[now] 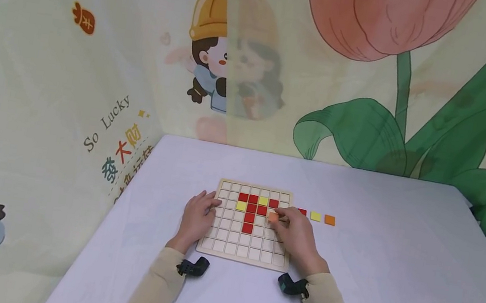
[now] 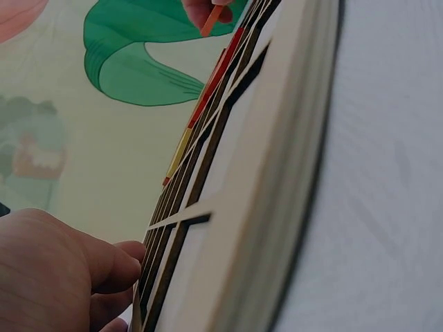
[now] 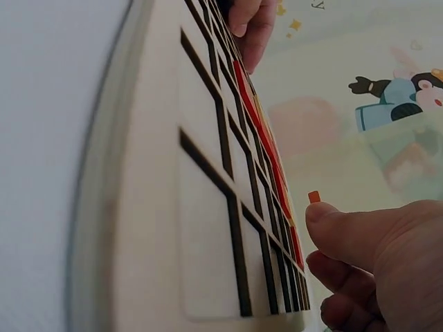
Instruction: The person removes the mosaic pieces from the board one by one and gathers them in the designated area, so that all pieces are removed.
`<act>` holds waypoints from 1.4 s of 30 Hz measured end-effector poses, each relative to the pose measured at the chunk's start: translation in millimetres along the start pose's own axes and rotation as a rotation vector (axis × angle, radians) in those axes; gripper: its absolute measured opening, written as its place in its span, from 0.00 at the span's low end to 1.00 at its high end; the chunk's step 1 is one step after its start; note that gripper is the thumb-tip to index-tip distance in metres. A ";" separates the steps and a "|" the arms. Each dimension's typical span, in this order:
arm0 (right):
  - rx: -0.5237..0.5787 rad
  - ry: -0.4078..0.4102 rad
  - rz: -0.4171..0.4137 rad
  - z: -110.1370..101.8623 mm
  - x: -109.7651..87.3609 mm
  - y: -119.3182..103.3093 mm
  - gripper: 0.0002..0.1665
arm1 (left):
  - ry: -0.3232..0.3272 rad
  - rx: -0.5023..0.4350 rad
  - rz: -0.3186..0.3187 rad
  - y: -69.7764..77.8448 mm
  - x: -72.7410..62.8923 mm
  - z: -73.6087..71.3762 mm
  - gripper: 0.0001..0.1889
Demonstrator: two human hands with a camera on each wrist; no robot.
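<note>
A wooden grid board (image 1: 219, 247) lies on the table, with several red tiles (image 1: 250, 218) and two yellow tiles (image 1: 241, 206) set in its squares. My left hand (image 1: 198, 218) rests against the board's left edge, its fingertips touching the rim. Between thumb and fingers, my right hand (image 1: 298, 236) pinches an orange tile (image 1: 273, 218) just over the right part of the grid. In the right wrist view the tip of that orange tile (image 3: 314, 197) shows above the thumb, apart from the board's surface.
Right of the board, a loose red tile (image 1: 302, 212), a yellow tile (image 1: 315, 217) and an orange tile (image 1: 329, 220) lie in a row on the white table (image 1: 396, 258). A printed curtain (image 1: 245, 136) hangs behind the table's far edge.
</note>
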State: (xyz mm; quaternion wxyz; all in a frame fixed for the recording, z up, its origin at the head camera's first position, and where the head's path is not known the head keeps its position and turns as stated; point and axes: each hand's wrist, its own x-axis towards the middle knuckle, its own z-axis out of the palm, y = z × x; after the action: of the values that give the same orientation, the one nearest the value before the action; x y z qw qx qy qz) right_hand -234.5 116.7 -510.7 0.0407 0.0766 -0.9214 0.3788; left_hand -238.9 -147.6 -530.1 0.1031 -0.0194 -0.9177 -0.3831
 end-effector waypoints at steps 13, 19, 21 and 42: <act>0.022 -0.031 0.051 -28.8 4.5 27.3 0.18 | 0.005 -0.017 0.004 1.3 0.3 0.1 0.14; -0.002 -0.058 0.083 -41.2 4.8 39.7 0.21 | 0.009 -0.008 0.012 0.1 1.4 1.1 0.14; -0.015 -0.061 0.079 -44.8 4.8 42.0 0.21 | 0.006 -0.009 0.008 -0.3 1.1 1.2 0.14; -0.055 -0.109 0.061 -49.5 5.3 49.7 0.15 | 0.015 -0.001 0.028 -0.3 0.9 0.3 0.14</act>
State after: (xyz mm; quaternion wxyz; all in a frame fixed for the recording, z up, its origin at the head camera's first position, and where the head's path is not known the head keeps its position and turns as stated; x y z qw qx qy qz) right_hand -247.4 185.8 -509.3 -0.0189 0.0680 -0.9343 0.3495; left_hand -239.9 -147.7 -530.3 0.1153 -0.0293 -0.9164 -0.3822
